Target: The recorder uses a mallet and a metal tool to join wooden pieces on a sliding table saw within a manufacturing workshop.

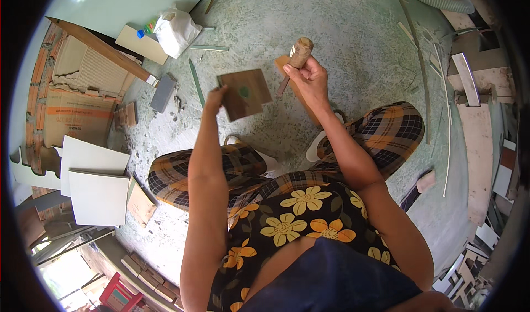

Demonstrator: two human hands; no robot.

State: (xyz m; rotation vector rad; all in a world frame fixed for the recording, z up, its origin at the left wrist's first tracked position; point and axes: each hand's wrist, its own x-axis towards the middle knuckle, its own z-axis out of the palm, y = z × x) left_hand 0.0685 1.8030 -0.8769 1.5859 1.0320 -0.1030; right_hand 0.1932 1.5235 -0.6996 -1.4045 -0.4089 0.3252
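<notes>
My left hand [216, 99] grips the left edge of a square brown wooden board [243, 106], which has a small green mark on its face and is held above the floor. In my right hand [312, 83] is a chisel [301, 51], pinched between thumb and fingers. Its thick, worn handle points up and away, and its narrow dark blade slants down toward the board. Blade and board look apart. Under my right forearm lies a long orange-brown wooden strip [297, 89], partly hidden by the hand and arm.
My legs are bent in plaid trousers on the concrete floor [243, 30]. To the left are a grey block [163, 93], white panels [98, 196], cardboard [77, 113] and a white plastic bag [175, 33]. Thin strips [448, 141], boards [473, 163] and a hose [436, 0] lie right.
</notes>
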